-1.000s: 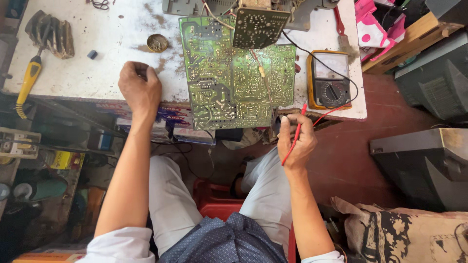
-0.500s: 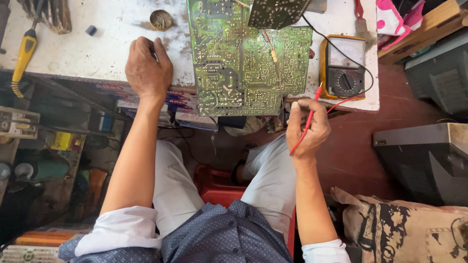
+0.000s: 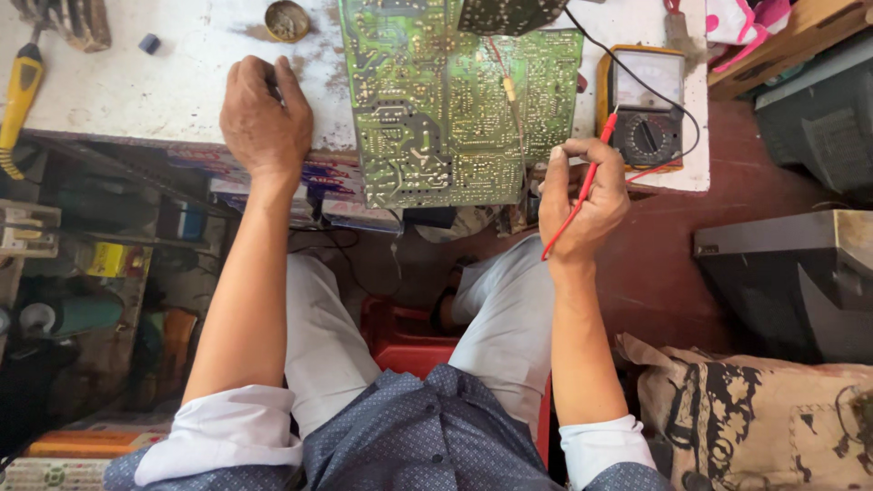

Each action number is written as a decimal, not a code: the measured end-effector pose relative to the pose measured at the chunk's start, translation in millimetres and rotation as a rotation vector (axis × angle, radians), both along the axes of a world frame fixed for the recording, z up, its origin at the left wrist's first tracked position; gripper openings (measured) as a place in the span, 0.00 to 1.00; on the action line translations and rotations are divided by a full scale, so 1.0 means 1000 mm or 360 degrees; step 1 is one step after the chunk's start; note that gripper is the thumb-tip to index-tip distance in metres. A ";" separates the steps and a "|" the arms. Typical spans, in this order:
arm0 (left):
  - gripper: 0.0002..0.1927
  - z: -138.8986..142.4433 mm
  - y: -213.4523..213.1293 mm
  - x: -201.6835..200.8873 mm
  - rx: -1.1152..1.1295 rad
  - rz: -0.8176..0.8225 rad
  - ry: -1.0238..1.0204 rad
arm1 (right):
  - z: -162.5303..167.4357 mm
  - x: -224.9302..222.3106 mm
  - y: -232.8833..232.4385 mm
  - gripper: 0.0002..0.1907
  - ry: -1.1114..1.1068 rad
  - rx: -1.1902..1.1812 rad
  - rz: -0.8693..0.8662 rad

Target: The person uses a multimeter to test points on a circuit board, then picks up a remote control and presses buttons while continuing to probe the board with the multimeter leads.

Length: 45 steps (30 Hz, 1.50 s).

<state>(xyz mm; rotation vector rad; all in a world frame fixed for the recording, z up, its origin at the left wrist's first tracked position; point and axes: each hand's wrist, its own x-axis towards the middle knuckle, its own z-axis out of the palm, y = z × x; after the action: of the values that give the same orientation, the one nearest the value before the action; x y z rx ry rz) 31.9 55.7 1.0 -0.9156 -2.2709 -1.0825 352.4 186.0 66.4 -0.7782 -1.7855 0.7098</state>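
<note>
Here, I see the green circuit board [image 3: 459,100] flat on the white bench [image 3: 136,86], overhanging its near edge. Meter [image 3: 644,109] just right of it. Right hand [image 3: 582,195], at the board's lower right corner, pinches a red probe [image 3: 587,182]. Left hand [image 3: 265,114], left of the board, is curled over something small; I cannot tell what.

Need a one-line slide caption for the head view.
Seated person's right hand holds a red probe beside a green circuit board and multimeter; left hand rests on the white bench.

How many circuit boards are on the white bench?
2: a large green circuit board by the bench edge, and a smaller dark circuit board overlapping its top, partly cut off; more may be hidden.
</note>
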 end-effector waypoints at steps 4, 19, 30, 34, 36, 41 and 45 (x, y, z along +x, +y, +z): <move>0.14 -0.002 0.000 -0.001 0.0000 -0.0013 0.0013 | -0.008 0.009 0.002 0.07 0.0086 -0.0030 -0.0051; 0.15 -0.005 0.003 -0.002 -0.0032 0.0002 0.0033 | -0.018 0.035 0.002 0.12 0.0187 -0.0161 0.0123; 0.12 -0.003 0.003 0.001 -0.0066 -0.0011 0.0057 | -0.031 0.037 -0.008 0.12 0.0370 -0.0265 0.0299; 0.16 -0.003 0.004 0.000 -0.0091 -0.0007 0.0003 | -0.025 0.034 0.002 0.11 0.0276 0.0079 0.0309; 0.14 -0.004 0.004 0.000 -0.0087 -0.0018 0.0054 | -0.021 0.033 0.006 0.11 0.0209 0.0226 0.0293; 0.13 -0.005 0.004 -0.001 -0.0079 -0.0017 0.0051 | -0.020 0.032 0.011 0.09 0.0269 0.0166 0.0236; 0.13 -0.005 0.004 -0.001 -0.0076 -0.0020 0.0058 | -0.022 0.028 0.015 0.10 0.0298 0.0208 0.0297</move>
<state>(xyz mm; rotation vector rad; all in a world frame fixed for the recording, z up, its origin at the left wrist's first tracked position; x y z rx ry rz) 30.9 59.6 -4.1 -0.9618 -2.2729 -1.0127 380.0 201.1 44.3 -0.4464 -1.7274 0.7539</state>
